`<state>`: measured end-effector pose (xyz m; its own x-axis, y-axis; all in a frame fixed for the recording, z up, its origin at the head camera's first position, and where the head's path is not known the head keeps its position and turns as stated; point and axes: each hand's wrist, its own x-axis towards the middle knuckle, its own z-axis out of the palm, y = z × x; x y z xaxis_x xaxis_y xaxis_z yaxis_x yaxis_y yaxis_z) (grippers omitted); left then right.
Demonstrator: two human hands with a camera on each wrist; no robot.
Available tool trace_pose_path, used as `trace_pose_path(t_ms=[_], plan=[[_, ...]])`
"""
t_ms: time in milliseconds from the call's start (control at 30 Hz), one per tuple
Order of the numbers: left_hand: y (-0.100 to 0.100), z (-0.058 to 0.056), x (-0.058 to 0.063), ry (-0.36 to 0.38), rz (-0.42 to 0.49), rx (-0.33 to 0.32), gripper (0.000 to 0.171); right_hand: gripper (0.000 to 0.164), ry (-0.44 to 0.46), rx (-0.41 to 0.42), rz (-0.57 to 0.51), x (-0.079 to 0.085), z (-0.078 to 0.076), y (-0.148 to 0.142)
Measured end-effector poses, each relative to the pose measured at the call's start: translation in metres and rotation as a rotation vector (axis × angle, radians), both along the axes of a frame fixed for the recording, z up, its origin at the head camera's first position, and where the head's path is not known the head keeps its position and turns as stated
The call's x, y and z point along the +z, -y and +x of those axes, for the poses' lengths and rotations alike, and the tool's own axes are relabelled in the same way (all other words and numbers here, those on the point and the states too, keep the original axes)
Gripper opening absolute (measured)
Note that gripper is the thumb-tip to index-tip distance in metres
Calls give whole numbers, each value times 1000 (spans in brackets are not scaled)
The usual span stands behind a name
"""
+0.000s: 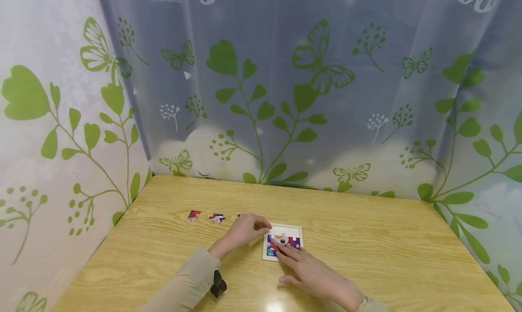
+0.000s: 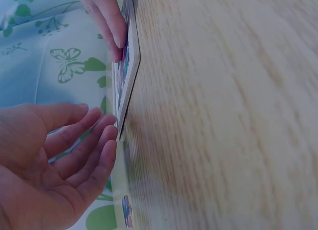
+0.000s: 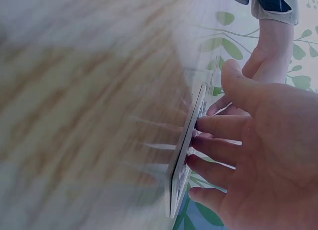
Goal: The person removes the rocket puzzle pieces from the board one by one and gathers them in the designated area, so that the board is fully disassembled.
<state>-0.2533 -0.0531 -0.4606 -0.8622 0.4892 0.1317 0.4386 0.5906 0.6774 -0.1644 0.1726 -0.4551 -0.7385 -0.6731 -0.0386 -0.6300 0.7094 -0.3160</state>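
A small jigsaw puzzle point(image 1: 293, 241) lies in a white-rimmed tray point(image 1: 301, 232); its lower part holds colourful pieces and its upper part shows bare white. My left hand point(image 1: 246, 230) is at the tray's upper left edge. In the left wrist view, the fingers of that left hand point(image 2: 74, 155) are loosely bent beside the tray's rim point(image 2: 130, 86), with nothing seen between them. My right hand point(image 1: 314, 271) rests its fingertips on the fitted pieces. Seen from the right wrist, the right hand point(image 3: 268, 155) has its fingers spread and nearly straight against the puzzle.
Left of the tray, a red and purple puzzle piece point(image 1: 194, 216) and another loose piece point(image 1: 217, 218) lie on the wooden table point(image 1: 367, 239). A third piece point(image 1: 239, 216) is mostly hidden behind my left hand. A leaf-patterned curtain point(image 1: 261, 121) stands behind the table.
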Motion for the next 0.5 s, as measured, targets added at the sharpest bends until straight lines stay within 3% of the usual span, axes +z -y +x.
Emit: trace_pose_path(t_ms=[500], plan=[[-1,-1,-1,22,-21,-28,13,65,-7,0,6,1,2,1]])
